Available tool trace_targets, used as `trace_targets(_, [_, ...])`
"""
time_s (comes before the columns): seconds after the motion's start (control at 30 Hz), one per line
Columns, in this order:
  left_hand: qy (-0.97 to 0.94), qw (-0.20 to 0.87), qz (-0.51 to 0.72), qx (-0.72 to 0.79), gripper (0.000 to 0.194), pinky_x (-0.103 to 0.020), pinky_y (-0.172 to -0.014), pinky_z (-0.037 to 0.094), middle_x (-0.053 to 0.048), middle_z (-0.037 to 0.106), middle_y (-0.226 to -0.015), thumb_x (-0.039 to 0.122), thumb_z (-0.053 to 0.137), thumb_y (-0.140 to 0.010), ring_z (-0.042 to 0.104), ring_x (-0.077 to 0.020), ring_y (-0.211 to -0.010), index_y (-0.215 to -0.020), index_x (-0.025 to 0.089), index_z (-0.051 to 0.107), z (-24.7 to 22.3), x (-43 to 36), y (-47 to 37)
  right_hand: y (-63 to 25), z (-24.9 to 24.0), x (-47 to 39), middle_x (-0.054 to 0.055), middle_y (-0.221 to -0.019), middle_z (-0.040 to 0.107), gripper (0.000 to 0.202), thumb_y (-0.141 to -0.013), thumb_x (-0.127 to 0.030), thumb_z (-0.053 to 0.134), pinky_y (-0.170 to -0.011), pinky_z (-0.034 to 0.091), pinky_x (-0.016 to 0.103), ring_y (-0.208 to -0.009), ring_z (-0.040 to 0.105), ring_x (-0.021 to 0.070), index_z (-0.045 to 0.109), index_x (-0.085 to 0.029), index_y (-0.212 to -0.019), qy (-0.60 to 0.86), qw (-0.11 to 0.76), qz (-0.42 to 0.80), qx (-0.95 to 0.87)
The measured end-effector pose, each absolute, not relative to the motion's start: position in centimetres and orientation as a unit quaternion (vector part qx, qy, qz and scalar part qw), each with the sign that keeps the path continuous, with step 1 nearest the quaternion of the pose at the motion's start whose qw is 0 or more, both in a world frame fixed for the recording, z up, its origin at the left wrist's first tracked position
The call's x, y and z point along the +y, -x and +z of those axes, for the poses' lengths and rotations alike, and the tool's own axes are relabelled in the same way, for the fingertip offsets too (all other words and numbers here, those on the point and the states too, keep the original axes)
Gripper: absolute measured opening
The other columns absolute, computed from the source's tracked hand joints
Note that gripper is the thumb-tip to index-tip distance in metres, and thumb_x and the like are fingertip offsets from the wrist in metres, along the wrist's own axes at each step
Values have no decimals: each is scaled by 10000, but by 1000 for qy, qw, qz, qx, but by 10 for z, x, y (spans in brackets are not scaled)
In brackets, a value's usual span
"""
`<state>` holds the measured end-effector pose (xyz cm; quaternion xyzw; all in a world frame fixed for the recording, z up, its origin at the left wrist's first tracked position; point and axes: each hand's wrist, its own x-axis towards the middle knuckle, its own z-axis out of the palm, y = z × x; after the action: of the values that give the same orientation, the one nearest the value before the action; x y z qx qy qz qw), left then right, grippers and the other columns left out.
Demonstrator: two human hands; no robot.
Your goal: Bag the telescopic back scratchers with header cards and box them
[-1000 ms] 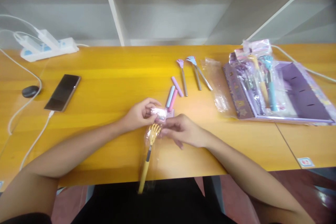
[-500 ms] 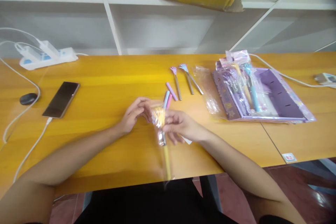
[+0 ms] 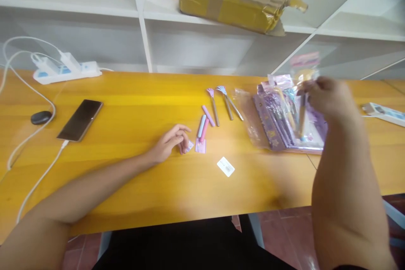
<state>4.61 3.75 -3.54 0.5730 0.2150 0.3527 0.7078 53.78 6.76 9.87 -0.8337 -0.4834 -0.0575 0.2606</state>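
Over the purple box [image 3: 272,135] at the right, my right hand [image 3: 322,95] pinches a clear-bagged yellow item [image 3: 303,114], blurred by motion. Several bagged items [image 3: 283,114] lie in the box. My left hand [image 3: 171,142] rests on the desk with curled fingers, touching a small printed card [image 3: 190,146]; whether it grips the card is unclear. Just right of it are a pink card [image 3: 200,146], a blue tube [image 3: 201,125], a pink tube [image 3: 204,130] and a purple tube [image 3: 208,115]. Behind them lie metal rods with a purple hand-shaped end [image 3: 210,92] and blue ones [image 3: 222,89].
A white card [image 3: 225,166] lies near the desk's middle. Clear wrappers [image 3: 248,114] lie beside the box. At left are a phone [image 3: 80,120], a black mouse [image 3: 41,117] and a power strip [image 3: 68,72] with cables. A taped carton [image 3: 234,0] sits on the shelf.
My right hand has carried the bagged yellow item from the desk's middle to above the purple box. My left hand has stayed near its place, and the small cards are now visible.
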Motion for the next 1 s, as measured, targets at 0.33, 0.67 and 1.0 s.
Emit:
trace_targets(0.33, [-591,689,339,247,277,-295,-649,568,-11,699,-878,415,596,-1072,682,-153,-697,-1249,203,581,-32,35,-48,-523,57,71,182,-1088,683,455,-837,-71,766,-894,417,406,-1052,584,274,662,-109,-1278,810,265,-182,-491])
trace_targets(0.67, [-740,498,311,328,127,-286,-730,495,-30,735,-913,233,567,-1020,638,-145,-769,-996,196,686,-30,34,-45,-417,12,63,30,-866,640,256,-792,-113,625,-763,484,350,-775,610,210,653,-214,-1026,689,346,-97,-630])
trace_targets(1.0, [-759,483,298,320,179,-298,-782,511,-41,774,-938,197,538,-1028,700,-168,-838,-972,193,708,-26,31,-44,-420,-34,61,122,-1144,747,322,-906,-174,584,-742,513,374,-989,705,296,701,-219,-1203,692,277,-99,-659])
